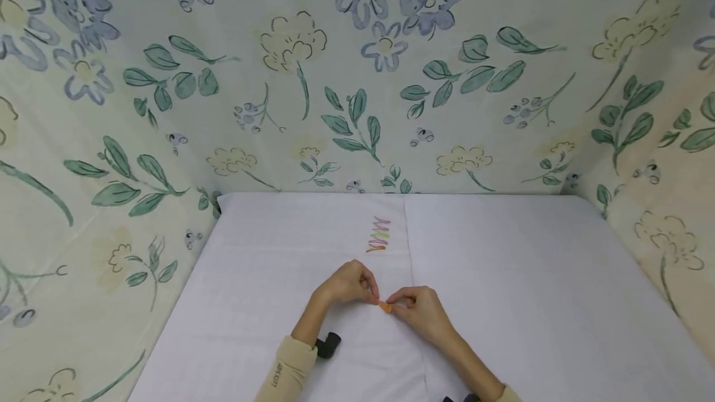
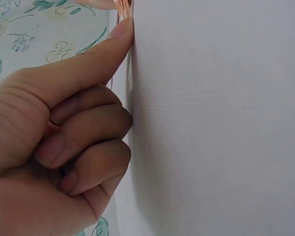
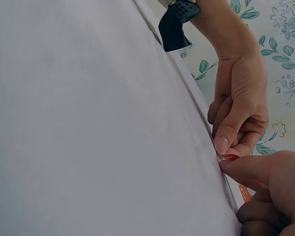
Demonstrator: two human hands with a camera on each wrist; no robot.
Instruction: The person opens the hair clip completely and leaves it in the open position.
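Over the middle of the white table my two hands meet at a small orange folded strip [image 1: 385,306]. My left hand [image 1: 349,283] pinches its left end between thumb and forefinger, the other fingers curled in toward the palm. From the right, my right hand [image 1: 426,316] pinches the strip's other end with thumb and forefinger. The left wrist view shows the strip [image 2: 123,7] as several thin orange layers at the thumb tip [image 2: 122,28]. In the right wrist view an orange edge [image 3: 230,157] shows between the two thumbs, the rest partly hidden by fingers.
Several zigzag strips [image 1: 380,234] in pink, green and orange lie in a column beyond the hands. The white-covered table [image 1: 503,253] has a crease running down it. A flower-patterned curtain [image 1: 357,79] hangs behind. Black wrist cameras [image 1: 329,345] sit at the wrists.
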